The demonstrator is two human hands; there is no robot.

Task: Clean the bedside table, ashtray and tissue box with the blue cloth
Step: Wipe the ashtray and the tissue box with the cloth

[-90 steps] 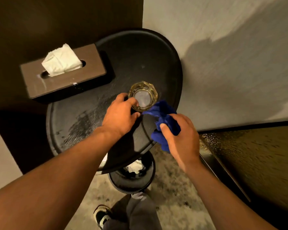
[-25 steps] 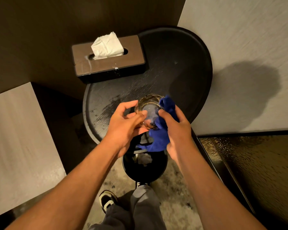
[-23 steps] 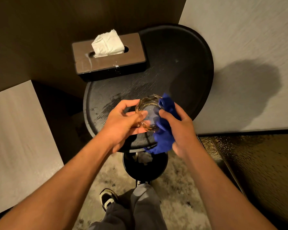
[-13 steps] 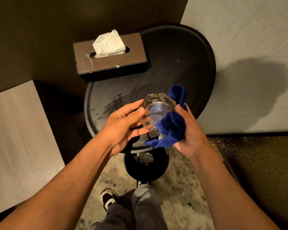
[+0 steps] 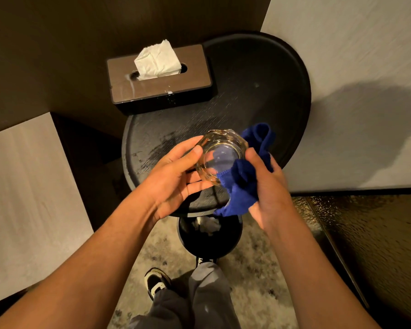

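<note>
Faceted glass ashtray (image 5: pixel 220 156) meets bunched, fuzzy blue cloth (image 5: pixel 241 179).

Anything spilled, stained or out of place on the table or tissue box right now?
Yes. The tissue box lid carries pale drip streaks beside its slot, and the bedside table top shows a patchy smeared area near its left edge, by the left hand.

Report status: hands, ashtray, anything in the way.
Left hand grips glass ashtray, lifted over the table. Right hand holds blue cloth against its rim. Tissue box untouched at back. Nothing obstructing.
</note>
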